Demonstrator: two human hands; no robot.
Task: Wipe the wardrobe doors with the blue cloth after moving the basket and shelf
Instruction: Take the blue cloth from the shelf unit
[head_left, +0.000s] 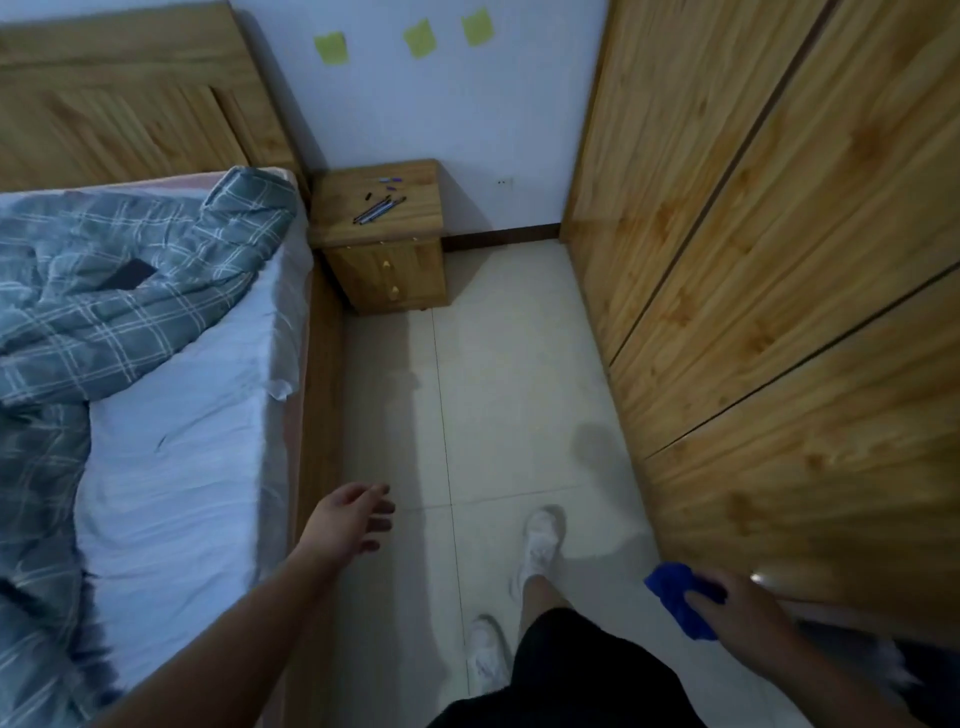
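The wooden wardrobe doors (779, 260) fill the right side of the head view, closed, with dark seams between them. My right hand (743, 610) holds the crumpled blue cloth (675, 590) low beside the nearest door, close to its bottom part. My left hand (353, 517) hangs over the tiled floor near the bed's edge, fingers relaxed and holding nothing. No basket or shelf shows in this view.
A bed (182, 441) with a plaid quilt lies on the left. A wooden nightstand (382, 239) with pens stands at the far wall. A tiled floor strip (493, 389) runs between bed and wardrobe, where my feet in white shoes stand.
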